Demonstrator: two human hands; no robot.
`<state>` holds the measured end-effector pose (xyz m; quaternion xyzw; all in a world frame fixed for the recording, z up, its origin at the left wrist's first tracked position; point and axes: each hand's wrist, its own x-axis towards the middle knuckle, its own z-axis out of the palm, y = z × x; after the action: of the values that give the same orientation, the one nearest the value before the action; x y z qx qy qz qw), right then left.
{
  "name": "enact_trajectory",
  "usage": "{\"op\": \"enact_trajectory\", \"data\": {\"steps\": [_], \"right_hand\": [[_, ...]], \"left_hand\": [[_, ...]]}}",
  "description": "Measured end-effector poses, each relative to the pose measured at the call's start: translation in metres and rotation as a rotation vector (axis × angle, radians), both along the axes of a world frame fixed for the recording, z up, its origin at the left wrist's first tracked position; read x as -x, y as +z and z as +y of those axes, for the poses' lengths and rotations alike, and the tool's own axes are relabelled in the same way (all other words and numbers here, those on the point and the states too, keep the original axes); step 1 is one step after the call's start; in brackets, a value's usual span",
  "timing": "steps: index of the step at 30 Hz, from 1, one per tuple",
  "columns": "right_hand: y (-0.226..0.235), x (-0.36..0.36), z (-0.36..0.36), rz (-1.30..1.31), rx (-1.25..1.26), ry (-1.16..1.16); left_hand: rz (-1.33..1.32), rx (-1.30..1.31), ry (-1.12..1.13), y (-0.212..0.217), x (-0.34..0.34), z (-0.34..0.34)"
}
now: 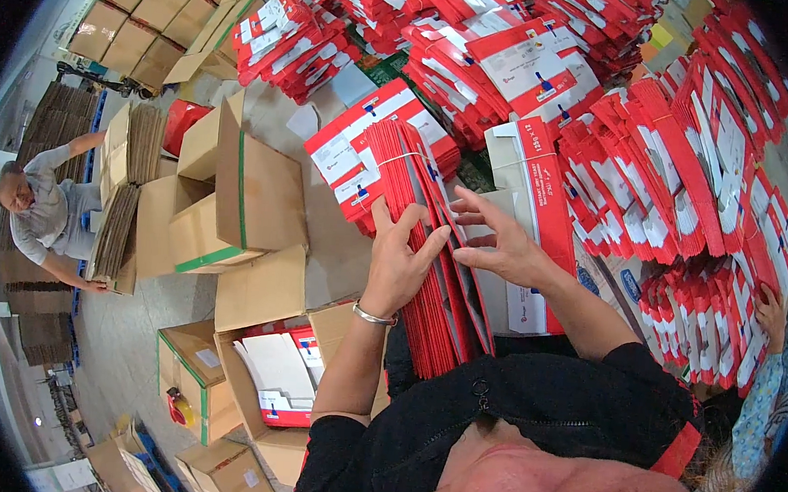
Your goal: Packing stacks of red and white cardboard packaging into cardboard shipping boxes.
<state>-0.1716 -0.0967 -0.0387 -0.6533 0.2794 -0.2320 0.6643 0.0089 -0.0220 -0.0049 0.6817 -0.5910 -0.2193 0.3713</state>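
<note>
A thick bundle of flattened red cartons (433,317) stands on edge against the front of my body, its far end toward the table. A thin pale band (402,158) goes around it near the far end. My left hand (396,263) is closed over the bundle's left side and top, fingers curved and thumb across the edges. On the right side, my right hand (509,247) is open with bent, separated fingers, their tips close to the outermost cartons. Whether those tips touch is hard to tell. Beyond the bundle lies a flat red-and-white carton stack (341,155).
Banded red-and-white carton bundles (633,162) heap the table's far and right sides. An open brown box (265,196) stands left; another box (222,348) near my left arm holds white-and-red cartons. A co-worker (50,204) handles flattened cardboard at left. Another person's hand (770,318) touches bundles at right.
</note>
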Motion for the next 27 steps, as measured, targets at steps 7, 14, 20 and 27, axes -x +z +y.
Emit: {"op": "enact_trajectory", "data": {"steps": [7, 14, 20, 27], "right_hand": [[0.003, 0.007, 0.003, 0.008, 0.027, -0.091], [0.009, 0.001, 0.001, 0.050, 0.071, -0.103], [-0.011, 0.002, -0.020, -0.093, 0.014, 0.032], [-0.008, -0.066, -0.105, -0.048, 0.396, -0.187]], "left_hand": [[-0.035, -0.011, 0.027, -0.001, 0.004, 0.001], [-0.091, 0.068, 0.129, 0.000, 0.014, -0.004], [-0.203, -0.037, 0.051, -0.012, 0.010, -0.008], [-0.292, 0.026, -0.048, -0.010, 0.013, -0.010]]}}
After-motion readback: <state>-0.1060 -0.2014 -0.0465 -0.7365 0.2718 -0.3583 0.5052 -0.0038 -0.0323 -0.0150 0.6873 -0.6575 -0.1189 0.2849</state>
